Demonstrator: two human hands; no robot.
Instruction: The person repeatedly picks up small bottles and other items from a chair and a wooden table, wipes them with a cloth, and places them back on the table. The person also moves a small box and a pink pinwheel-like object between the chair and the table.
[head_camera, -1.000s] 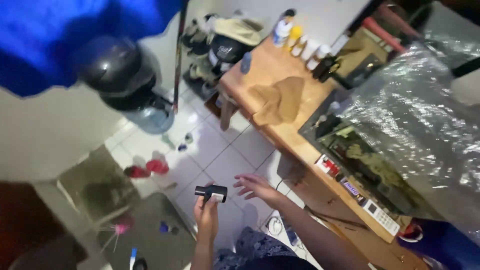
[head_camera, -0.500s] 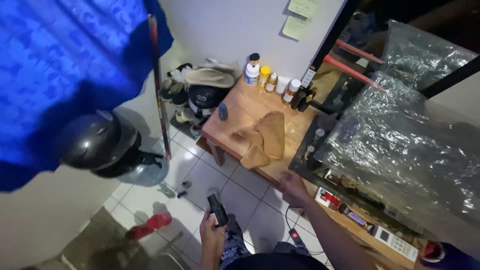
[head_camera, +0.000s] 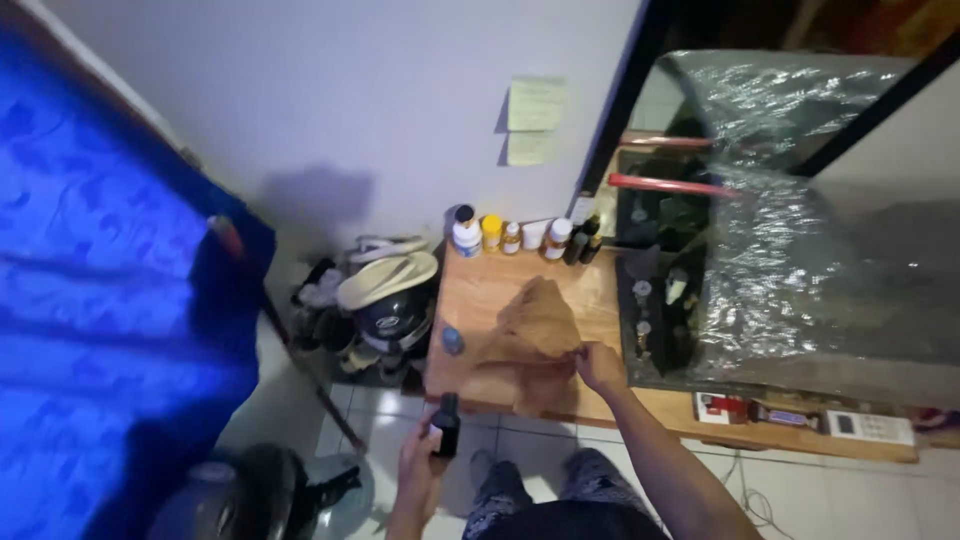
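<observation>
My left hand holds a small dark bottle upright, just in front of the near edge of a wooden table. My right hand reaches over the table and pinches the lower right corner of a crumpled brown cloth that lies on the tabletop. A small blue cap-like object sits on the table to the left of the cloth.
A row of several small bottles and jars lines the table's back edge by the wall. A black-framed case wrapped in clear plastic fills the right. A helmet and shoes sit left of the table; a blue cloth hangs at left.
The view has swung toward the wall and table. My right hand has moved onto the brown cloth and taken hold of its corner. My left hand still holds the dark bottle.
</observation>
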